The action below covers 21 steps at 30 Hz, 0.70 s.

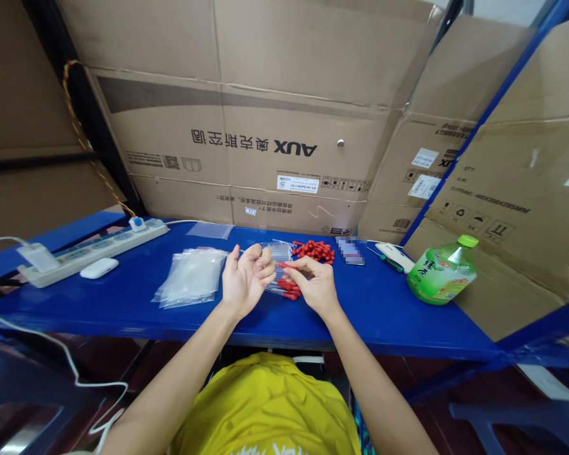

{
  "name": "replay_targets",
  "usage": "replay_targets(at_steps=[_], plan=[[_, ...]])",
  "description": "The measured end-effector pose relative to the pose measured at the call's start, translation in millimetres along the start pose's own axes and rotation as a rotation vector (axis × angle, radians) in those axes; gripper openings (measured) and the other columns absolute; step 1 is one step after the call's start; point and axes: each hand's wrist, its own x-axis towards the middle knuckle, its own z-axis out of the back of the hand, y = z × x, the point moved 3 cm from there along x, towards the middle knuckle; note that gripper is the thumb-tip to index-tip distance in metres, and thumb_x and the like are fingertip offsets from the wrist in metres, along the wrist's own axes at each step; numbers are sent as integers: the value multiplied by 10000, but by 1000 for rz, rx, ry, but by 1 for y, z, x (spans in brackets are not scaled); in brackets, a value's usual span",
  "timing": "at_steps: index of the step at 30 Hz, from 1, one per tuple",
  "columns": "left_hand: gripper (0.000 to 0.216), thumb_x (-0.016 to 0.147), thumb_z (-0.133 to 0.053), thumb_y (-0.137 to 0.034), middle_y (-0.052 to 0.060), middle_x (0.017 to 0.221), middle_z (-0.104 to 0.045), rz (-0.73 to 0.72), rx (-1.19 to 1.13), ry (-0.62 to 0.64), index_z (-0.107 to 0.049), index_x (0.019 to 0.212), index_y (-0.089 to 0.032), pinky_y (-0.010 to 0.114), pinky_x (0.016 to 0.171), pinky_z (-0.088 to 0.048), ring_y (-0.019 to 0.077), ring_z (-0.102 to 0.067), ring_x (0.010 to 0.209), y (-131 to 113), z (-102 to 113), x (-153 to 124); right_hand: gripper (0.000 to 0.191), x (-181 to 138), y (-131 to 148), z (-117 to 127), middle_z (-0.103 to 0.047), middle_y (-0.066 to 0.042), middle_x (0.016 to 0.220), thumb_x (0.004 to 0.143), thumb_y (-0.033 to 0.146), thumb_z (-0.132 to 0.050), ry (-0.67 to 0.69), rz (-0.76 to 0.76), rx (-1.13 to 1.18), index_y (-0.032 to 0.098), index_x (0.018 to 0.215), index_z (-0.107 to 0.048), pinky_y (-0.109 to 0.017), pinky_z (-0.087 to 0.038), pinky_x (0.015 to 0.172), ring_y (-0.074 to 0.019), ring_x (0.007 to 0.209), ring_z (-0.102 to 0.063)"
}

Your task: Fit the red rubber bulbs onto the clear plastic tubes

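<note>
My left hand (247, 282) is turned palm up, its fingers curled around what looks like a thin clear tube, mostly hidden by the fingers. Between the thumb and fingertips of my right hand (314, 283) is a small red rubber bulb (286, 265), pointing towards the left hand. Just behind the hands lie several thin clear tubes (281, 251) side by side. Below the right fingers, more clear tubes carry red bulbs on their ends (291, 292). A heap of loose red bulbs (317, 250) sits beyond the right hand.
Clear plastic bags (192, 276) are stacked left of the hands. A power strip (99, 249) and a white case (99, 268) lie farther left. At right are a green-labelled bottle (440, 272) and a green-handled cutter (391, 263). Cardboard (251, 151) walls the blue table (360, 316).
</note>
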Motion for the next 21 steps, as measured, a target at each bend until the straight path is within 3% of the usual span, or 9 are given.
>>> replay_targets(at_steps=[13, 21], plan=[[452, 1014, -416, -561, -23, 706, -314, 19, 46, -11, -345, 746, -204, 221, 495, -379, 96, -330, 533, 4, -4, -2, 178, -1, 1, 1, -784, -21, 774, 869, 405, -766, 27, 7, -26, 229, 896, -769, -350, -667, 710, -226, 702, -778], [422, 1014, -413, -542, -12, 734, -348, 20, 30, 16, -350, 767, -205, 231, 514, -383, 101, -351, 556, 4, -3, -2, 106, -2, 9, 2, -804, -16, 839, 876, 339, -771, -52, 123, -153, 241, 911, -793, -339, -660, 745, -222, 734, -785]])
